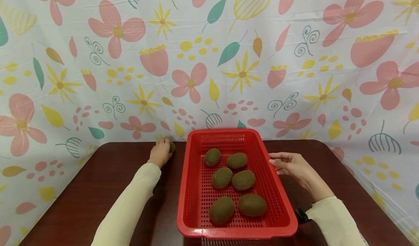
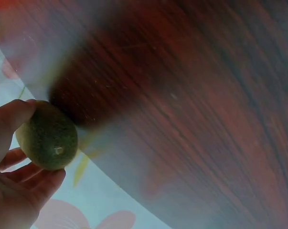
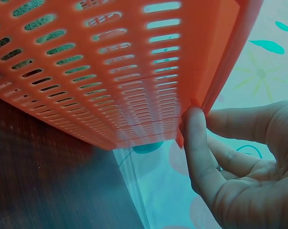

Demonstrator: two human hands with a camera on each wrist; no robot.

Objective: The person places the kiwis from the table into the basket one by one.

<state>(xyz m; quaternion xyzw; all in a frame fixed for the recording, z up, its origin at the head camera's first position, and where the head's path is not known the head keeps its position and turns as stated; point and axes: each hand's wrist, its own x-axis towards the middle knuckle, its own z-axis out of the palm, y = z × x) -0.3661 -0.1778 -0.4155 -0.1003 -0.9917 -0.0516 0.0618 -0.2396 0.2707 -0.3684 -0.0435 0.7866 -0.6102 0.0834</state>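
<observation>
My left hand (image 1: 159, 153) is at the far left of the table, beyond the basket's left side. It grips a brown kiwi (image 2: 50, 138) between thumb and fingers, as the left wrist view shows; in the head view the hand covers most of the fruit. A red plastic basket (image 1: 184, 188) with slotted walls stands in front of me, and several kiwis (image 1: 221, 177) lie apart or side by side on its floor. On the basket's right side, my right hand (image 1: 296, 169) pinches the rim between thumb and fingers, seen close in the right wrist view.
The dark wooden table (image 1: 108, 180) reaches back to a white curtain (image 1: 209, 108) printed with flowers and leaves. This cloth also hangs along the left and right sides. Behind the kiwi in my left hand runs the table's back edge.
</observation>
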